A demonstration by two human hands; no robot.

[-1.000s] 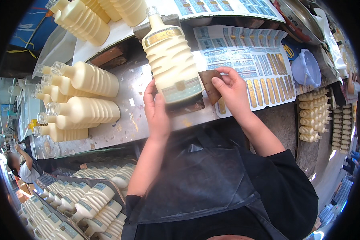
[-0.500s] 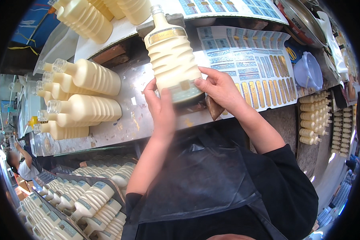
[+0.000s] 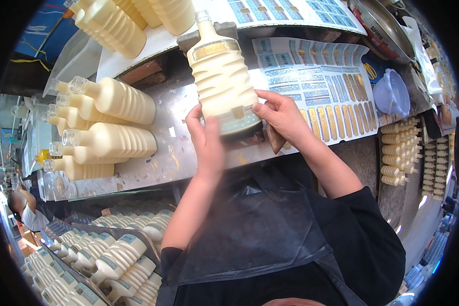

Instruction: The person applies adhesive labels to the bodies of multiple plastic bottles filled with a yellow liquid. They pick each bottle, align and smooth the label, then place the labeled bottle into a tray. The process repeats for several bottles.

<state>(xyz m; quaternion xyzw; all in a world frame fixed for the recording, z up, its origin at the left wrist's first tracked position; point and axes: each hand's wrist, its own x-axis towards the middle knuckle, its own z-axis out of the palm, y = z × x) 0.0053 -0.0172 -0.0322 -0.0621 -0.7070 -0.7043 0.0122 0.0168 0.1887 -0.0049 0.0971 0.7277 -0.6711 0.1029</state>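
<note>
A cream ribbed bottle (image 3: 222, 76) lies tilted in front of me, its clear neck pointing away and resting near a dark grey block (image 3: 228, 31). It bears a gold label near the shoulder and a pale blue label (image 3: 235, 121) near the base. My left hand (image 3: 205, 135), partly smeared by motion, grips the bottle's lower left side with thumb over the front. My right hand (image 3: 280, 116) holds the lower right side, thumb by the blue label's edge. A brown wedge-shaped piece (image 3: 274, 138) sits just below my right hand.
Label sheets (image 3: 316, 92) in blue and gold lie to the right, beside a lilac bucket (image 3: 391, 93). Several cream bottles (image 3: 122, 102) lie stacked at left on the metal table (image 3: 176, 166). Labelled bottles (image 3: 120, 255) fill crates at lower left. A person (image 3: 33, 214) is at far left.
The view has shifted very slightly. Both hands stay on the bottle's lower end, and my left thumb is blurred in both frames.
</note>
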